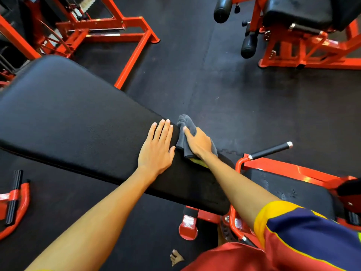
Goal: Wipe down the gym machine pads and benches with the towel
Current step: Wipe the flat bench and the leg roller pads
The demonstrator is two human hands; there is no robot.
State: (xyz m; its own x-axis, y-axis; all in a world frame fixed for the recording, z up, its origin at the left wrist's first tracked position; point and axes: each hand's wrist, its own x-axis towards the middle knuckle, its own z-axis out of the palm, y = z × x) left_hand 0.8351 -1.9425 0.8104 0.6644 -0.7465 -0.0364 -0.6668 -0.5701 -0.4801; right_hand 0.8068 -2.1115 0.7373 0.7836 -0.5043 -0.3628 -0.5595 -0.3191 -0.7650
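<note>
A long black padded bench back [74, 114] runs from upper left to lower right across the view. My left hand [157, 147] lies flat on the pad with its fingers straight and together. Just to its right, my right hand [198, 142] presses a crumpled grey towel [185, 132] against the far edge of the pad. The thumb lies on top of the towel; the other fingers are hidden beyond the edge. A smaller black seat pad [289, 192] sits lower right, on the red frame.
Red steel machine frames [134, 36] stand at the upper left. Another red machine with black roller pads [249, 45] is at the upper right. A black handle bar [271, 150] sticks out near my right wrist. Black rubber floor [244, 98] lies between them.
</note>
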